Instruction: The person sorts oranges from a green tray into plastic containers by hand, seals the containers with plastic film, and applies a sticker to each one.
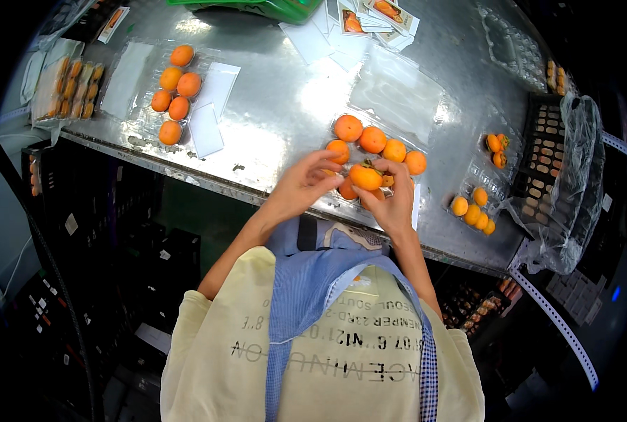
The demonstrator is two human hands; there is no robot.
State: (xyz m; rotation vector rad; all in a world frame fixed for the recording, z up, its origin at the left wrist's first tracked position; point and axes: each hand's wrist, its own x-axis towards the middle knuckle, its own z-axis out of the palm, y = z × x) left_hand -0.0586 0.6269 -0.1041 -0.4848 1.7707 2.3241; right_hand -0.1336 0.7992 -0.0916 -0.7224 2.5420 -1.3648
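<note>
Steel table fills the head view, bare at its middle. Near its front edge both hands meet over a clear tray of orange fruits: right hand pinches one fruit; left hand touches it, fingers seemingly loose. Another filled tray lies far left.

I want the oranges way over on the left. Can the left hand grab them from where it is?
Probably yes, with a stretch. The left hand is at the near pile; bare steel table lies between it and the left tray of fruit, nothing blocking.
</note>
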